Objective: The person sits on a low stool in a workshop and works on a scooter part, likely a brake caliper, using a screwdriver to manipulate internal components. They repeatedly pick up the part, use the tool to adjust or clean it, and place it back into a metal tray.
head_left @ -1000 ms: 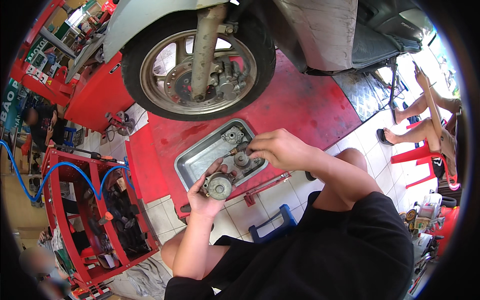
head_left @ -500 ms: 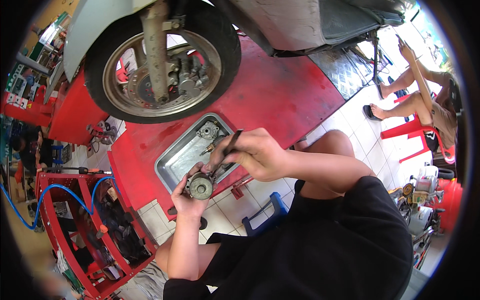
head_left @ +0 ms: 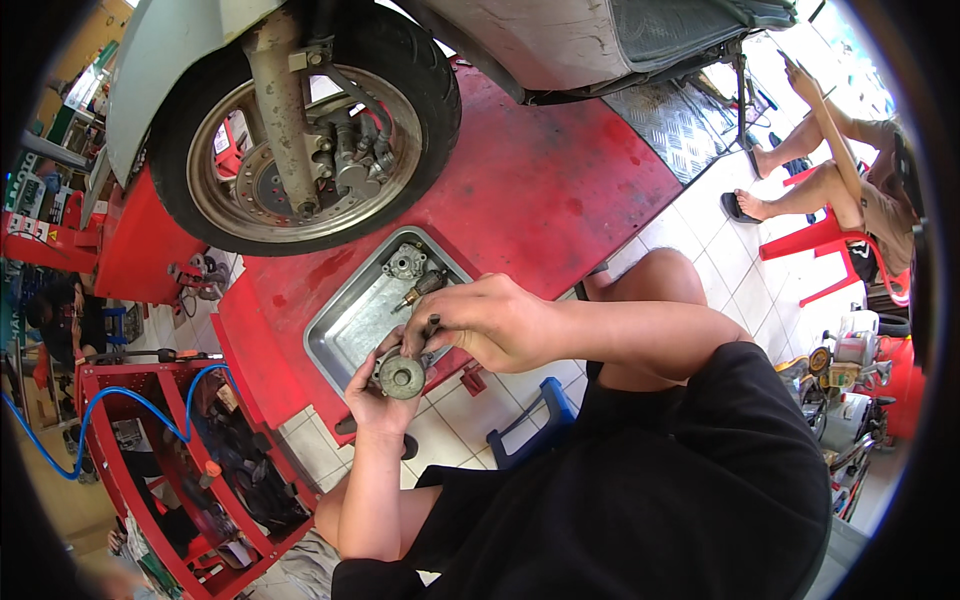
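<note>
I note my left hand (head_left: 370, 404) clasped around a round, dull-grey metal part (head_left: 402, 377), near a smooth metal tray (head_left: 348, 315), my right hand (head_left: 508, 322) bent-fingered beside it, its hold I cannot tell.

A pale scooter (head_left: 545, 40) fills the top, its front wheel (head_left: 262, 188) seen side-on. At left, a blue hose (head_left: 112, 371) loops across a red metal rack (head_left: 112, 455). A blue stool (head_left: 530, 445) stands on white floor tiles (head_left: 735, 270) — and at right, a person (head_left: 835, 192) sits on a red plastic chair (head_left: 800, 240).
</note>
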A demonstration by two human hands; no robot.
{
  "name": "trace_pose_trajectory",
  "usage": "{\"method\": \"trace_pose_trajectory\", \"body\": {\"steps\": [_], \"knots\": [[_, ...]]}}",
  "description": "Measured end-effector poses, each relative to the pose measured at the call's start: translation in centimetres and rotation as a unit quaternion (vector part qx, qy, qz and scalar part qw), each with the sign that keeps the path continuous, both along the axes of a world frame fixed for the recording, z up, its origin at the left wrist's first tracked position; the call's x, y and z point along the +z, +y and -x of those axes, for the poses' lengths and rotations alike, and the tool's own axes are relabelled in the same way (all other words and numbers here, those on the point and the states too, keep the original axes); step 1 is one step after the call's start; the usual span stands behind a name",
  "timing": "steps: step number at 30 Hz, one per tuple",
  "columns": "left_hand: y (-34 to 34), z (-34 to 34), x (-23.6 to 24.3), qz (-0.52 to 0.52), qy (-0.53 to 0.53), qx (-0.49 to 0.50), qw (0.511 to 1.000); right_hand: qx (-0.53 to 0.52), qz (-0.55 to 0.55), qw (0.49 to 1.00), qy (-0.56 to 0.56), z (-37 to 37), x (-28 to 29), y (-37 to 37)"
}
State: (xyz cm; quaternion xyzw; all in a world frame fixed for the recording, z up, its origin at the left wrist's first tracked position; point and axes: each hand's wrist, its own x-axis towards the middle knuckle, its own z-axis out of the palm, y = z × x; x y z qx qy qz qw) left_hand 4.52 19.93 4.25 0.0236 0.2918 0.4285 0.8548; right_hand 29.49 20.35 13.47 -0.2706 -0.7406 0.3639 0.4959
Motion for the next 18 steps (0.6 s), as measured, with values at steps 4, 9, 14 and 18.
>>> {"method": "trace_pose_trajectory", "body": {"steps": [4,9,14,18], "knots": [[0.0,0.1,-0.1,-0.012,-0.01,-0.012,1.0,-0.004,-0.003,1.0,0.004,0.0,-0.1,0.1],[0.1,0.5,-0.4,-0.031,-0.069,-0.027,0.997,-0.014,-0.016,1.0,0.005,0.2,-0.4,0.3],[0.0,-0.2,-0.1,-0.04,-0.058,-0.027,0.997,-0.035,-0.069,0.996,-0.034,0.3,-0.1,0.1],[-0.3,-0.5,-0.4,-0.015,0.058,-0.025,0.998,-0.064,-0.094,0.993,-0.041,0.7,-0.5,0.1]]}}
